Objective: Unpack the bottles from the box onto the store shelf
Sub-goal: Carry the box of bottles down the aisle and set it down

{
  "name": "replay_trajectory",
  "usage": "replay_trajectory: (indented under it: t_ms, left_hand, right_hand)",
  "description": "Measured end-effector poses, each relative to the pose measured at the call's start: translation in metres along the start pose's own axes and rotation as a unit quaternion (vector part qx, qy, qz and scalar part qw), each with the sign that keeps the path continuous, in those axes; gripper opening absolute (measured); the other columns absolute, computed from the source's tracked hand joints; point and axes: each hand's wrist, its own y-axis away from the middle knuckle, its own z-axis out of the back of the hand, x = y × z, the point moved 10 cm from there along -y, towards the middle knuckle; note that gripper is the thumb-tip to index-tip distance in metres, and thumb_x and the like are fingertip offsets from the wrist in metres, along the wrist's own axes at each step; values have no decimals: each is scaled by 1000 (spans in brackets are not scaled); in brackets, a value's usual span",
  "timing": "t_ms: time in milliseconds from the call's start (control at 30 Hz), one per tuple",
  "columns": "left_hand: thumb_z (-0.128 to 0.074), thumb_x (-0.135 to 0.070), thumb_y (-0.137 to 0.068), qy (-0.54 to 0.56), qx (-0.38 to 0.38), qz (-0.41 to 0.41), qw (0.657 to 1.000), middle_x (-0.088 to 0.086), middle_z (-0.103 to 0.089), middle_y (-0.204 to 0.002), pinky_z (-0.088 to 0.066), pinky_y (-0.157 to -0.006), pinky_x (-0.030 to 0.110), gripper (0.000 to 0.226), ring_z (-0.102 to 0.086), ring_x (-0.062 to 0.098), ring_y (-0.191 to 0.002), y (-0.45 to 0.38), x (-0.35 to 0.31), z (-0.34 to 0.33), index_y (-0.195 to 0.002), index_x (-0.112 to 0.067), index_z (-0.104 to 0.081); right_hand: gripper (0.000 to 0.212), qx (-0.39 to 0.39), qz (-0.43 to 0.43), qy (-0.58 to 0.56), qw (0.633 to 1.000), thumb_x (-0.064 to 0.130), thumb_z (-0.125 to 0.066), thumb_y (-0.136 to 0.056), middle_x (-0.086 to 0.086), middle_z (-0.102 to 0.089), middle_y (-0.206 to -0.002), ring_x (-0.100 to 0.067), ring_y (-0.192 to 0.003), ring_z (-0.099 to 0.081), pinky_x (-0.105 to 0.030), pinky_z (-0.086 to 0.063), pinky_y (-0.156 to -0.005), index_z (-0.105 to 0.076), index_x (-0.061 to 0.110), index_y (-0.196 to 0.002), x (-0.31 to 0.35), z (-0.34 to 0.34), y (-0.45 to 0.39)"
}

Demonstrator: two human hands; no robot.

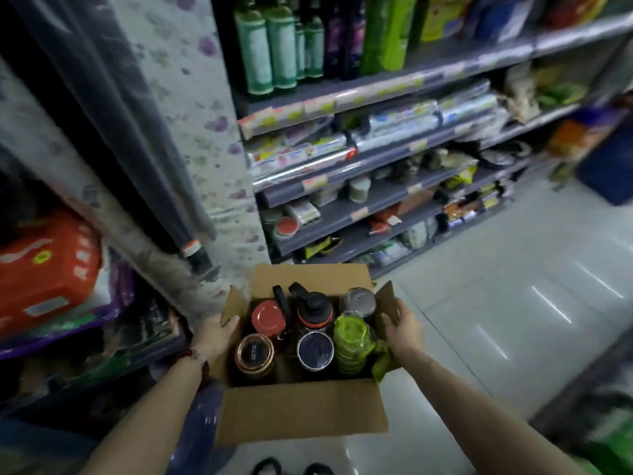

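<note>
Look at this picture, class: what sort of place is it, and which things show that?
Most likely a small shop aisle. Tiered shelves with price tags hold packaged goods, tall green bottles stand on top, and an open box of bottles waits to be unpacked.

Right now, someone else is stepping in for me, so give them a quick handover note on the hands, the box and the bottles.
Left hand grips the box by its left side flap; right hand grips the right flap. The box is open, held over the floor in front of the shelf.
Six bottles stand upright inside, one wrapped in green plastic.
Done: box carried to the shelf, flaps open.
Left: every bottle; none is out yet.
</note>
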Motion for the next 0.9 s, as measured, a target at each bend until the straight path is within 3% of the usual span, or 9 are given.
replay_trajectory:
  t_ms: [133, 333, 467, 600, 900]
  left_hand:
    - [-49, -28, -96, -43, 62, -67, 995, 18, -66, -111, -47, -94, 40, 33, -60, 35, -103, -35, -82, -56, -113, -2, -62]
    - [-47, -29, -97, -147, 147, -175, 962, 16, -66, -107, -42, -81, 32, 33, -60, 32, -102, -72, -211, -150, -110, -4, -63]
    - [-48, -33, -96, -181, 192, -236, 935, 18, -63, -122, -44, -94, 36, 39, -57, 35, -113, -92, -288, -212, -119, -4, -61]
    - [-44, -34, -97, -241, 208, -292, 902, 21, -60, -126, -39, -96, 37, 42, -53, 38, -119, -88, -361, -269, -124, -4, -58]
    - [-45, -28, -98, -243, 239, -309, 888, 24, -58, -127, -38, -98, 35, 41, -52, 37, -121, -93, -464, -385, -124, 2, -55]
  right_hand:
    - [46, -73, -53, -13, 996, 14, -54, -94, -16, -60, -129, -35, -118, -55, -35, -42, -93, -44, 11, -139, -42, 56, -18]
    - [38, -179, -139, -67, 972, 14, -54, -93, -11, -61, -126, -32, -114, -57, -36, -43, -91, -49, 13, -131, -97, 125, -38]
    - [42, -245, -193, -86, 946, 11, -52, -95, -13, -57, -132, -33, -120, -53, -36, -41, -98, -46, 9, -136, -121, 169, -51]
    - [42, -301, -230, -86, 921, 13, -54, -93, -15, -59, -130, -34, -120, -54, -39, -40, -101, -48, 9, -134, -145, 214, -66]
    - [41, -335, -262, -78, 902, 12, -56, -92, -16, -63, -125, -36, -116, -57, -39, -43, -98, -52, 12, -132, -202, 305, -138]
